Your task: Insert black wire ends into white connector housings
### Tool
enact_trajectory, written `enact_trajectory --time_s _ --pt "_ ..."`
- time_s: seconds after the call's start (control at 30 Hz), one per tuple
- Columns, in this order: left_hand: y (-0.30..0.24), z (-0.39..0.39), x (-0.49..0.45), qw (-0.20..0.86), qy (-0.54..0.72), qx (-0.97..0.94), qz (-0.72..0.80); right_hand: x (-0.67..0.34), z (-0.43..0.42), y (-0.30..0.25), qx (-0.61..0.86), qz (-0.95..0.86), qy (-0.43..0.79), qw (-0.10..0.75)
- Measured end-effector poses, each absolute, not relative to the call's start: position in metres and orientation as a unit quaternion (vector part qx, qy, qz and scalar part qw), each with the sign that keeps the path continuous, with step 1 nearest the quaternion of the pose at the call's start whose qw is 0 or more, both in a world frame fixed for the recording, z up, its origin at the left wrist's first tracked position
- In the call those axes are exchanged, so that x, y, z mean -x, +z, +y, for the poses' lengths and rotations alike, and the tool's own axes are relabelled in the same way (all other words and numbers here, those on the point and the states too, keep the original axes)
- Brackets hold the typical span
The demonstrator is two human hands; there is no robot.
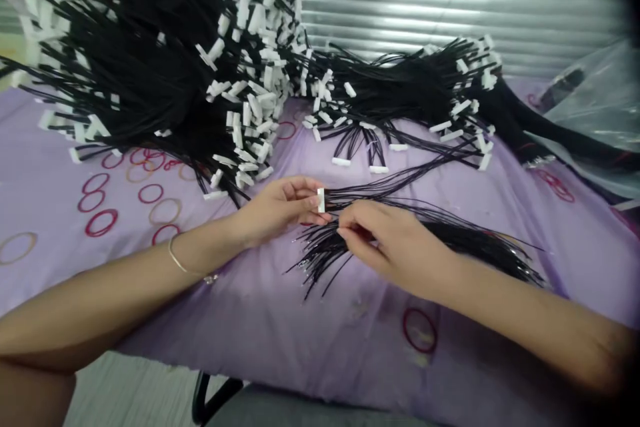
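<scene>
Between thumb and fingers, my left hand (287,207) grips a small white connector (321,200). Thin black wires run from the connector to the right, toward the harnesses behind. Close beside it, my right hand (395,240) has thumb and forefinger pinched together; what is in the pinch, probably too thin to see, I cannot make out. Under and beyond the right hand lies a bundle of loose black wires (325,250), with small shiny tips at its ends. My right hand and forearm cover the middle of this bundle.
A tall heap of black wire harnesses (150,60) with white connectors fills the back left. A lower pile (400,87) lies behind my hands. Rubber bands (101,222) are scattered on the purple cloth (280,333). At right is a clear plastic bag (600,107); a metal shutter (450,0) stands behind.
</scene>
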State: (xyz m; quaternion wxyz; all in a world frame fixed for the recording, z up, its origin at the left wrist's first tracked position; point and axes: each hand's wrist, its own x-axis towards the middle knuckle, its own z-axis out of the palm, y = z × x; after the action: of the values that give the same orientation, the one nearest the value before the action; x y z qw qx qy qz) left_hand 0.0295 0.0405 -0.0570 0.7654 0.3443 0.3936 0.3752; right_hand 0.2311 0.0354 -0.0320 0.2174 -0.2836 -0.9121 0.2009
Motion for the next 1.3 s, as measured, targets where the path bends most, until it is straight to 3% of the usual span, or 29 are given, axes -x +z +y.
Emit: enact_trajectory --time_s 0.17,0.37,0.47,0.7,1.07,1.3 --pt "-0.061 0.041 -0.028 0.764 0.372 -0.359 0.387 -0.238 0.045 -0.033 0.276 -0.911 0.184 0.247" --pt "-0.061 0.042 -0.028 0.762 0.377 -0.359 0.386 -0.24 0.036 -0.028 0.254 -0.96 0.017 0.113" --pt "-0.06 0.042 -0.029 0.762 0.379 -0.356 0.387 -0.238 0.03 -0.026 0.246 -0.963 -0.055 0.092" --pt "-0.057 0.041 -0.029 0.757 0.375 -0.359 0.397 -0.236 0.037 -0.037 0.171 -0.984 0.015 0.047" --pt "-0.058 0.041 -0.029 0.766 0.367 -0.364 0.382 -0.233 0.039 -0.031 0.321 -0.921 0.073 0.21" --pt "-0.058 0.041 -0.028 0.758 0.357 -0.378 0.393 -0.242 0.045 -0.027 0.335 -0.895 0.064 0.286"
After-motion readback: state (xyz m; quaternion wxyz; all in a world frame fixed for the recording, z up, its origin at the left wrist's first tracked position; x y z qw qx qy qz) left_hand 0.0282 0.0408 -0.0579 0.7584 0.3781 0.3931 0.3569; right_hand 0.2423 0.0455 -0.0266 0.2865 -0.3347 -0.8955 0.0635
